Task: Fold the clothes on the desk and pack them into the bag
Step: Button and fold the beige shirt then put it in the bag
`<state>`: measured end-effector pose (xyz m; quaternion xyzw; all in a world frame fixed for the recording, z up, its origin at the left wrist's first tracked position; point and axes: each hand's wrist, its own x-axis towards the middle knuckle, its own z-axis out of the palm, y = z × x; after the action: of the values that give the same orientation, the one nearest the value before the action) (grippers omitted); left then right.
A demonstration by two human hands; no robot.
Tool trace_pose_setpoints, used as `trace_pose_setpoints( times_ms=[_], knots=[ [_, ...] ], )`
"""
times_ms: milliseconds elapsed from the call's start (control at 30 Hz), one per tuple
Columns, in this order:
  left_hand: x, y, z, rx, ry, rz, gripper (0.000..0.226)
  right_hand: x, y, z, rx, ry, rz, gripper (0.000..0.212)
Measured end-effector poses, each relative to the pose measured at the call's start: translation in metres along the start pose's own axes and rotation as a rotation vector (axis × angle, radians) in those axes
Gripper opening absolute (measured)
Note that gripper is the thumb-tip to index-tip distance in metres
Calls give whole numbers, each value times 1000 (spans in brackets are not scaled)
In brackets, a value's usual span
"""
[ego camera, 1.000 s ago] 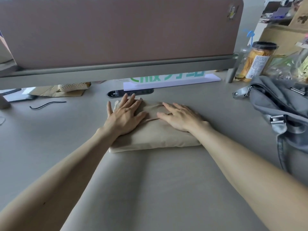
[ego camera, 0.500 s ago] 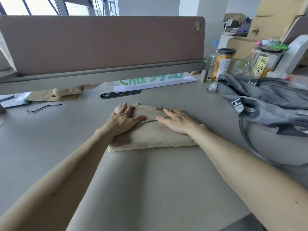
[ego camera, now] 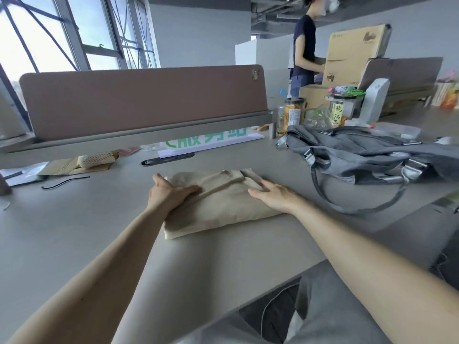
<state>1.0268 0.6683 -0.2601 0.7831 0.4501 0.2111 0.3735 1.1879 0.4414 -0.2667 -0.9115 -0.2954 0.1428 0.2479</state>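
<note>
Two hands, both mine, on one folded beige garment [ego camera: 223,209]. Left hand [ego camera: 171,196]: at its left end, thumb across the top, fingers over the edge; hooked under or not, I cannot tell. Right hand [ego camera: 275,197]: flat, fingers straight, pressing its right end. Garment: mid-desk [ego camera: 99,232], before me. Grey bag [ego camera: 360,155]: slumped to my right, near. Step, as I judge: folding finished, packing due. Next: grasp both ends, lift level, find the bag's mouth

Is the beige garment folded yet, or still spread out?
Folded. The beige garment lies as a compact, layered rectangle on the desk, left hand and right hand resting on it, outside the grey bag.
</note>
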Motion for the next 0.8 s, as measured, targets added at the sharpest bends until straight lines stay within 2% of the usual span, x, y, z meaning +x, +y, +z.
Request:
trace_pose_setpoints(
  times_ms=[67, 133, 200, 233, 267, 367, 433, 567, 700, 800],
  knots=[
    [-1, -2, -4, -236, -39, -129, 105, -8, -1, -3, 60, 37, -20, 67],
    [-2, -4, -2, -404, -112, -147, 91, -16, 0, -8, 102, 75, 5, 74],
    [-8, -2, 5, -467, -118, -44, 82, -26, 6, -17, 198, 85, 73, 97],
    [-9, 1, 9, -511, -112, 35, 87, -31, 12, -22, 275, 94, 112, 103],
    [-9, 5, 14, -575, -124, 114, 90, -33, 20, -27, 364, 99, 146, 102],
    [-8, 29, 23, -715, -221, 352, 73, -38, 36, -41, 628, 91, 189, 71],
    [-3, 51, 30, -753, -301, 443, 63, -37, 44, -56, 718, 132, 174, 73],
    [10, 104, 44, -827, -364, 494, 53, -28, 49, -107, 728, 231, 106, 73],
    [22, 166, 60, -871, -387, 533, 40, -7, 58, -169, 705, 316, 46, 91],
    [37, 215, 80, -858, -432, 584, 37, 11, 74, -215, 676, 382, 40, 76]
  ],
)
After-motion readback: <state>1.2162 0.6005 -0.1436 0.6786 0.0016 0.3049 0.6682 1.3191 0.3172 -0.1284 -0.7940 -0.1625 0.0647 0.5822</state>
